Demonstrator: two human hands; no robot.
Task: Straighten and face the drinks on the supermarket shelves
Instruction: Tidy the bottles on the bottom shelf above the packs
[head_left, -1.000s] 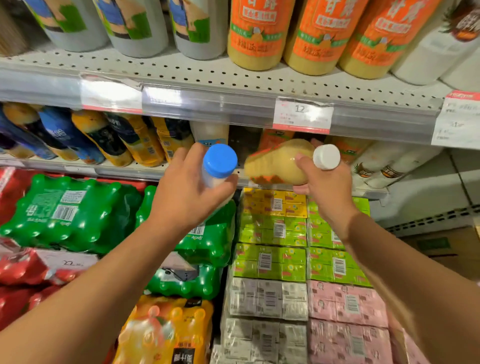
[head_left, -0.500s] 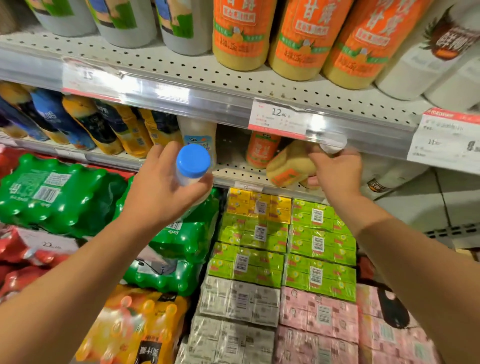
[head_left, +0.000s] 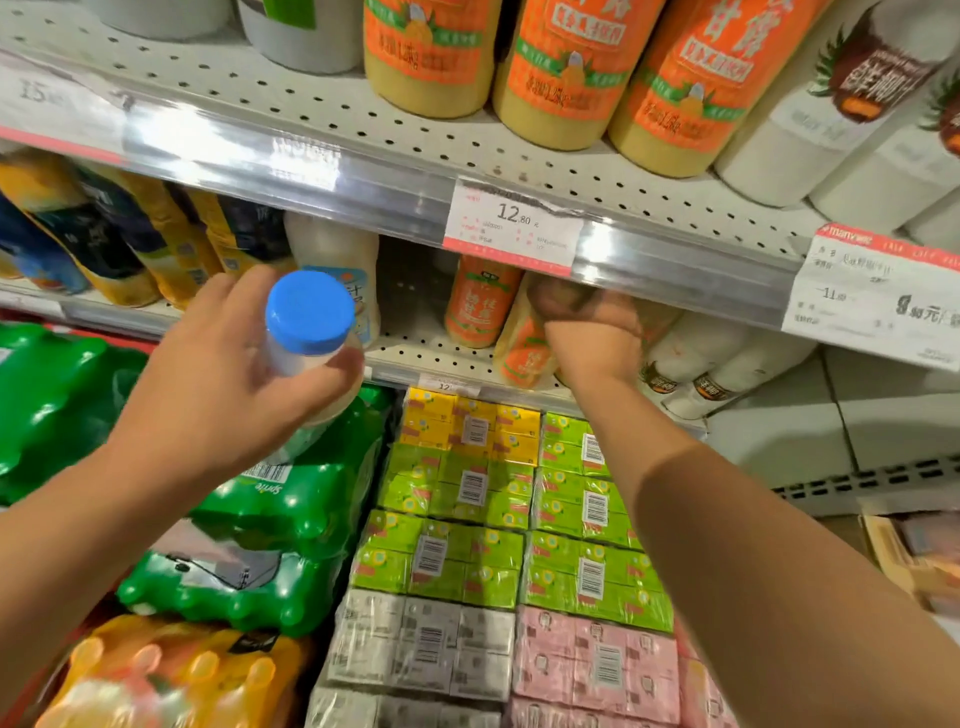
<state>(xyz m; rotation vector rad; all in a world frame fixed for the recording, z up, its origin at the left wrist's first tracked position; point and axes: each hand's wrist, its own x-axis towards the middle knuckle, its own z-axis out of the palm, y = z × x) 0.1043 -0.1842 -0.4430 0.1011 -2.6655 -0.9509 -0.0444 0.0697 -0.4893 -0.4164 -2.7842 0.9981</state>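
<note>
My left hand (head_left: 218, 379) holds a white bottle with a blue cap (head_left: 310, 332) in front of the middle shelf (head_left: 415, 358). My right hand (head_left: 587, 332) reaches under the upper shelf edge and grips the top of an orange-labelled yellow bottle (head_left: 524, 343), which leans on the middle shelf. A matching orange bottle (head_left: 480, 301) stands upright just left of it. Behind the blue cap stands another white bottle (head_left: 337, 254). The right hand's fingers and the bottle's cap are partly hidden in shadow.
Large orange-labelled bottles (head_left: 566, 73) and white coconut bottles (head_left: 831, 104) stand on the upper shelf, with price tags (head_left: 511, 223) on its rail. Dark blue and yellow bottles (head_left: 104, 239) fill the middle shelf's left. Green soda packs (head_left: 291, 514) and carton multipacks (head_left: 498, 499) are stacked below.
My right hand has pushed the orange-labelled bottle from in front of the shelf into the middle shelf, under the upper rail. My left hand has stayed holding the blue-capped bottle.
</note>
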